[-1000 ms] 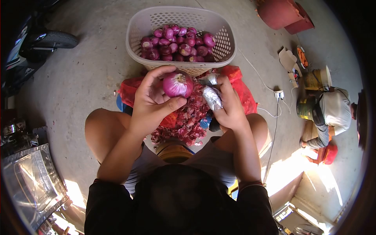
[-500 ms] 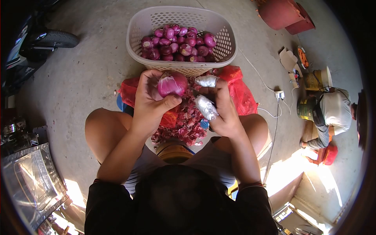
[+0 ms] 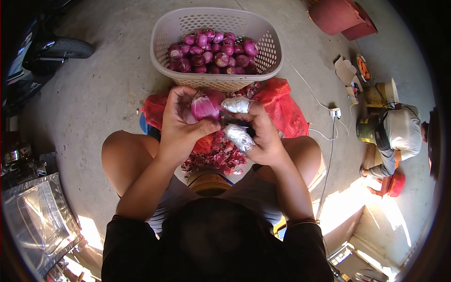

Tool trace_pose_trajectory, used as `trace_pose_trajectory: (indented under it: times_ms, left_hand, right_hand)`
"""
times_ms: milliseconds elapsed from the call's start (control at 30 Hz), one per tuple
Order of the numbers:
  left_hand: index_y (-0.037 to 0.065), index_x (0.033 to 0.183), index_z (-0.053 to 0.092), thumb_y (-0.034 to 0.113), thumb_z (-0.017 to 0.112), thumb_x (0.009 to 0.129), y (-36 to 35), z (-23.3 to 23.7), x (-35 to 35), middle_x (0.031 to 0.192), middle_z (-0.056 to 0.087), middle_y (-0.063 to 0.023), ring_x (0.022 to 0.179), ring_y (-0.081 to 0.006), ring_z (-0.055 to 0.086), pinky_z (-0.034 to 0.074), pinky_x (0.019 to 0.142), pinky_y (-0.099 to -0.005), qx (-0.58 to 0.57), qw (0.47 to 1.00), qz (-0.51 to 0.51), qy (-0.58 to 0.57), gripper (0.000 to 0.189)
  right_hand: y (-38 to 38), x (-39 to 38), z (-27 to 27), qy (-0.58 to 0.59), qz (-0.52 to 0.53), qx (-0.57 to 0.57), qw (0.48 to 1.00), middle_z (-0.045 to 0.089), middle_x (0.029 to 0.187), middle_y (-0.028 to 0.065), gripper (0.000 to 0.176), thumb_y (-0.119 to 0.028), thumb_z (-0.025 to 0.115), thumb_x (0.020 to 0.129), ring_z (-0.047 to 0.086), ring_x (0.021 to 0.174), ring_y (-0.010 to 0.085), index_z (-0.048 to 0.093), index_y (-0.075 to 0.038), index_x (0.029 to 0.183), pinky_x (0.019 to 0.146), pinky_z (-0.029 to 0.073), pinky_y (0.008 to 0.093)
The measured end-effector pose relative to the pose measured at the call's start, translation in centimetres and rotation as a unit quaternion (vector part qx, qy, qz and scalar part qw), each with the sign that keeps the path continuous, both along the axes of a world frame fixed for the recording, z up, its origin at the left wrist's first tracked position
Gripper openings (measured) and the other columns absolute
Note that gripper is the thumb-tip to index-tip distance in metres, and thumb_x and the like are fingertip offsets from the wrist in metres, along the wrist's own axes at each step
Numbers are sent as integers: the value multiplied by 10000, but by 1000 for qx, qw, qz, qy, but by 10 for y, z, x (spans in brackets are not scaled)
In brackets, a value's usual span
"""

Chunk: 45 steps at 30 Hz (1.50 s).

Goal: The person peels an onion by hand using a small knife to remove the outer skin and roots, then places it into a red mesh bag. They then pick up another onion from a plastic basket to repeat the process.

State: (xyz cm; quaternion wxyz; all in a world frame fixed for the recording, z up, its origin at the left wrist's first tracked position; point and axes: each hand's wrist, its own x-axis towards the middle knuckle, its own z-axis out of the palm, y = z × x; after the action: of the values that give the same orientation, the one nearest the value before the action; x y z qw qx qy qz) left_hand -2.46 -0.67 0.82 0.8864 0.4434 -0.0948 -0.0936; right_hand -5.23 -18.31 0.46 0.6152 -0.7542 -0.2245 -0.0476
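A red onion [image 3: 206, 104] is gripped by my left hand [image 3: 181, 117], the thumb along its near side and the fingers behind it. Close against the onion's right side is my right hand [image 3: 265, 134]. Silver tape [image 3: 238, 137] wraps its thumb and index finger. Something dark and thin shows between those two digits, too hidden to name. Beneath both hands lies a heap of onion skins [image 3: 221, 157], with red mesh bags [image 3: 284, 110] around it. Ahead stands a grey plastic basket [image 3: 157, 47] holding many red onions [image 3: 206, 57].
To the right a person [image 3: 401, 134] bends near buckets [image 3: 383, 94]. A power strip [image 3: 335, 113] with cables lies on the floor, near an opened cardboard box [image 3: 346, 73]. Red tubs [image 3: 336, 19] stand at the upper right. A motorbike wheel [image 3: 68, 48] is at the left.
My right hand has moved left, bringing its taped fingertips up to the onion. The left hand still holds the onion, shifted slightly right.
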Motion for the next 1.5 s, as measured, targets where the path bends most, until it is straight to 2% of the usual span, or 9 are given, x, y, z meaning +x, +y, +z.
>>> trace_pose_trajectory:
  times_ms: [133, 200, 300, 500, 633, 833, 1033, 1133, 1500]
  left_hand:
    - [42, 1121, 366, -13, 771, 678, 0, -3, -1, 1075, 489, -73, 995, -148, 537, 471, 863, -293, 3, 1000, 6, 13, 603]
    - [43, 1120, 367, -13, 772, 677, 1, -3, -2, 1066, 494, -70, 994, -146, 537, 471, 862, -293, -3, 999, 1, 38, 603]
    - [43, 1121, 370, -19, 771, 675, 0, -5, -4, 1060, 498, -68, 986, -145, 540, 472, 858, -290, -25, 998, -4, 62, 603]
    - [41, 1113, 381, -27, 771, 668, -1, -4, -5, 1067, 498, -69, 978, -146, 543, 472, 858, -290, -16, 999, 13, 34, 597]
    - [37, 1115, 382, -42, 780, 646, -1, 1, -4, 1064, 494, -72, 985, -149, 540, 475, 857, -304, 2, 1000, 15, 1, 620]
    - [29, 1121, 377, -29, 802, 624, 3, 0, 1, 1068, 488, -83, 988, -161, 536, 476, 867, -316, 63, 996, 38, -51, 656]
    - [26, 1120, 373, -16, 808, 623, 1, -3, 1, 1066, 491, -91, 999, -164, 532, 470, 878, -315, 65, 995, 38, -68, 662]
    - [26, 1114, 372, -12, 809, 623, -1, -1, 1, 1071, 494, -96, 1002, -166, 531, 469, 882, -316, 69, 994, 41, -77, 659]
    - [30, 1101, 372, 3, 818, 620, -1, -7, 0, 1079, 498, -105, 1001, -170, 536, 466, 869, -316, 71, 990, 51, -115, 656]
  right_hand:
    - [6, 1, 2, -6, -7, 46, 999, 620, 982, 170, 441, 20, 609, 719, 632, 946, 321, 420, -12, 1116, 796, 481, 353]
    - [4, 4, -2, -58, -8, 4, 998, 622, 981, 166, 439, 20, 614, 725, 633, 943, 318, 422, -15, 1118, 798, 482, 353]
    - [7, 4, -4, -64, -19, 22, 998, 626, 975, 162, 413, 7, 628, 735, 638, 926, 315, 439, -18, 1101, 794, 483, 344]
    - [3, 5, 4, -49, -37, 5, 998, 601, 1022, 138, 422, 20, 642, 742, 625, 922, 252, 466, -11, 1124, 804, 477, 325]
    - [3, 3, -5, -50, -37, 54, 997, 577, 1053, 133, 505, 36, 640, 745, 599, 959, 214, 406, -4, 1191, 824, 462, 306]
    - [-14, 3, 0, -42, -3, -43, 998, 583, 1054, 174, 498, 6, 632, 740, 626, 946, 270, 382, -3, 1170, 794, 471, 325]
    - [-9, 6, 4, -46, 18, -27, 998, 581, 1069, 186, 506, 25, 609, 720, 625, 971, 297, 380, 4, 1170, 805, 478, 346]
    - [-4, 5, 2, -33, 17, 24, 999, 580, 1078, 180, 508, 34, 605, 718, 623, 975, 296, 388, 7, 1177, 824, 480, 353]
    - [-2, 6, 3, -32, 20, 25, 999, 587, 1088, 145, 433, 30, 601, 776, 607, 1011, 240, 425, 1, 1171, 861, 461, 325]
